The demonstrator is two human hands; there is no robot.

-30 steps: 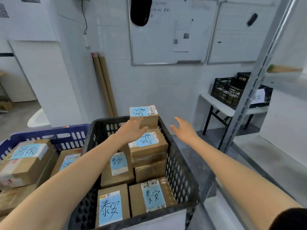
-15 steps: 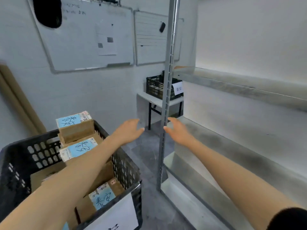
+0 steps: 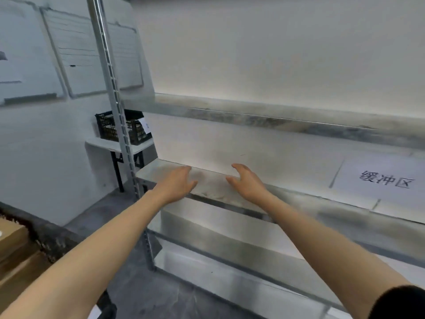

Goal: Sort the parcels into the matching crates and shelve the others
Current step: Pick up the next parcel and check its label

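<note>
Two grey metal shelf boards fill most of what we see. The lower shelf board (image 3: 211,188) lies directly under our hands, its bare, scuffed surface showing between them. The upper shelf board (image 3: 276,119) crosses above and beyond our fingertips. On the wall far to the left of our left hand hang white whiteboards (image 3: 76,54), blurred. A slotted grey metal upright post (image 3: 115,107) rises just left of our left hand, at the rack's corner. Well to the right of our right hand, a white paper sign (image 3: 386,180) printed with black characters lies flat on the lower shelf board. Behind the post, up and left of our left hand, a black plastic lattice crate (image 3: 108,127) stands on a small white table (image 3: 99,143). Down beside our left forearm, at the frame's edge, brown cardboard parcels (image 3: 11,245) sit behind the blurred dark rim of a second black crate (image 3: 46,240), well apart from both hands.

Our left hand (image 3: 177,184) is stretched out over the front edge of the lower shelf board, palm turned inward, fingers relaxed and slightly apart, gripping nothing. Our right hand (image 3: 247,183) mirrors it close by, palm facing the left one, fingers loosely curved and spread, likewise empty. We cannot tell whether either hand touches the board or hovers just above it. A black sleeve edge (image 3: 404,302) shows at our right upper arm.
</note>
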